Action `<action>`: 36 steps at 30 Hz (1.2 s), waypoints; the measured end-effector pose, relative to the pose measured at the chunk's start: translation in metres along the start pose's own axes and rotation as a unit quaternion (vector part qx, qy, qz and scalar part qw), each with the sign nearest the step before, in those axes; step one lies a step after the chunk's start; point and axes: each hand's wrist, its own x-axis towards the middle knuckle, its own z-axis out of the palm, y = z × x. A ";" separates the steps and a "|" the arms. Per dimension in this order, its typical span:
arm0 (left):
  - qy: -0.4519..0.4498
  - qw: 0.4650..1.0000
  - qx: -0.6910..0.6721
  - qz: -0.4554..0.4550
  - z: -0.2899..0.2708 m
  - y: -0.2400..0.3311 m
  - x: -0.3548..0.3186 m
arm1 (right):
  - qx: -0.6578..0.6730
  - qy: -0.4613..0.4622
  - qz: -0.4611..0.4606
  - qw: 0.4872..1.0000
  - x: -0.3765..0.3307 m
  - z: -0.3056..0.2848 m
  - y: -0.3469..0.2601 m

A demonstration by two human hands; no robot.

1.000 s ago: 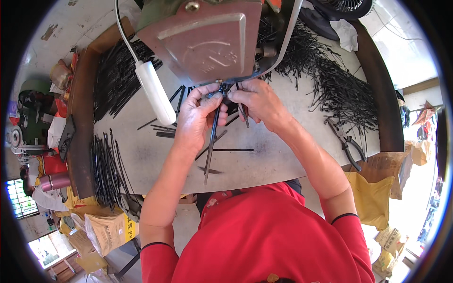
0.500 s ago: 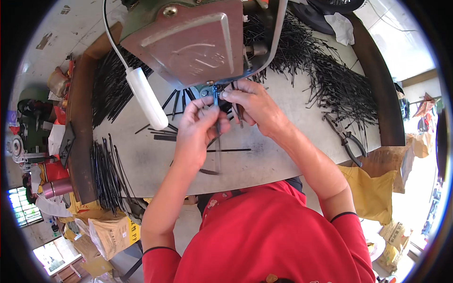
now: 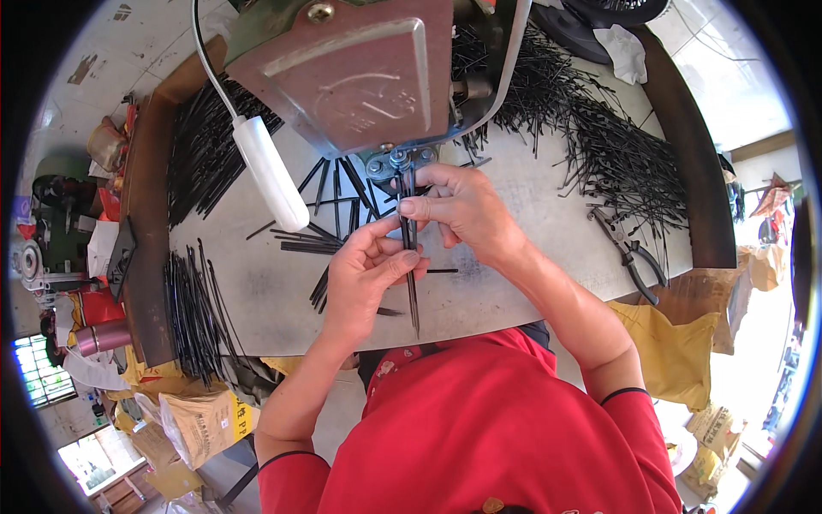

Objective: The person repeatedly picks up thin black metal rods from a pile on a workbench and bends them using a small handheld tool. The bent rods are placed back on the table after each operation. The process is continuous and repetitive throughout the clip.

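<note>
My left hand [image 3: 370, 272] is closed in a pinch around the middle of thin black rods [image 3: 414, 308], whose tapered lower ends point toward my body. Higher up, my right hand [image 3: 469, 210] grips the same rods between thumb and fingers. Their upper ends sit at the small metal working tip [image 3: 399, 159] beneath a reddish-brown and green machine head [image 3: 342, 90]. My fingers partly cover the rods, so how they join at the top cannot be made out. Several short black pieces [image 3: 310, 244] lie loose beside my left hand.
A white lamp [image 3: 271, 176] hangs left of the machine. Heaps of black rods lie at the back left [image 3: 205, 154] and back right [image 3: 608, 146]; another bundle [image 3: 193, 317] lies front left. Pliers [image 3: 632, 255] lie on the right. A raised brown border [image 3: 702, 163] edges the grey tabletop [image 3: 514, 291].
Both hands have come down slightly from the machine tip, my left hand lower along the rods. The rods now hang straight and together, and the tip shows more clearly.
</note>
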 end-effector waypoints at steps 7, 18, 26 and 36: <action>0.010 0.998 0.047 0.043 0.006 -0.009 0.003 | 0.063 0.025 0.017 0.998 -0.008 0.002 0.002; 0.012 0.998 0.048 0.030 0.006 -0.008 0.005 | 0.103 0.076 0.007 0.992 -0.014 0.003 0.008; 0.031 0.930 0.316 0.186 -0.012 -0.009 0.013 | 0.109 0.011 0.057 0.992 -0.011 -0.010 -0.003; 0.138 0.971 -0.039 0.191 -0.026 0.018 0.049 | 0.317 0.076 -0.036 0.945 0.012 -0.010 0.009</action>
